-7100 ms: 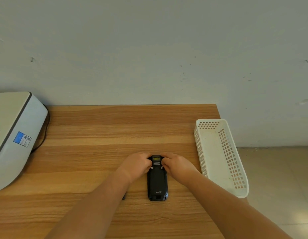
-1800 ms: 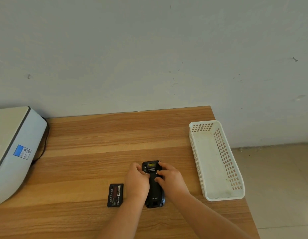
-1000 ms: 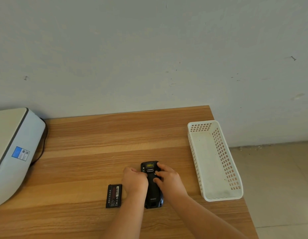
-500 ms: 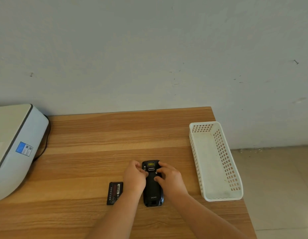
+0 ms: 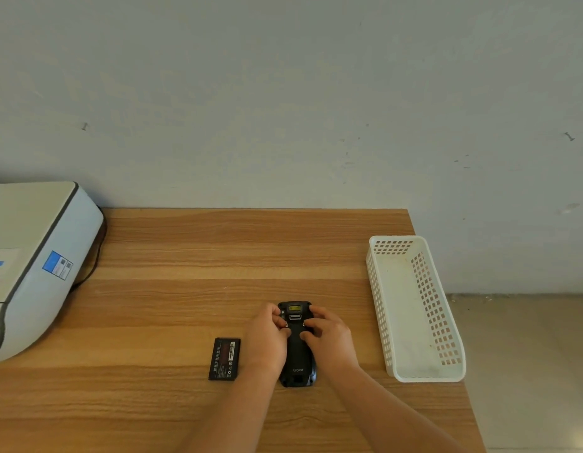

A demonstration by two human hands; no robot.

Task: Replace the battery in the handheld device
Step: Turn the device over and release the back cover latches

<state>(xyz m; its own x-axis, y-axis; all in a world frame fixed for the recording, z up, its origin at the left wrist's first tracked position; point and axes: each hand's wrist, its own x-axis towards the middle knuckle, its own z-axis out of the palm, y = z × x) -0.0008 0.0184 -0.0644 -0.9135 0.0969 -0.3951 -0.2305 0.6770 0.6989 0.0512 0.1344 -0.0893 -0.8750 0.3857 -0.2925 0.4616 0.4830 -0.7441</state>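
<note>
Pressing down at lower centre, both hands — left (image 5: 266,338), right (image 5: 329,335) — grasp the device (image 5: 297,354) on the desk (image 5: 218,256); battery (image 5: 225,359) just left.

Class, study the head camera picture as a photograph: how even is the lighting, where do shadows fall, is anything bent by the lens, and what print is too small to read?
Head view: soft, even light, no glare; faint shadows under both hands on the handheld device; the wide lens tilts the white basket and printer outward; the spare battery label is too small to read.
</note>
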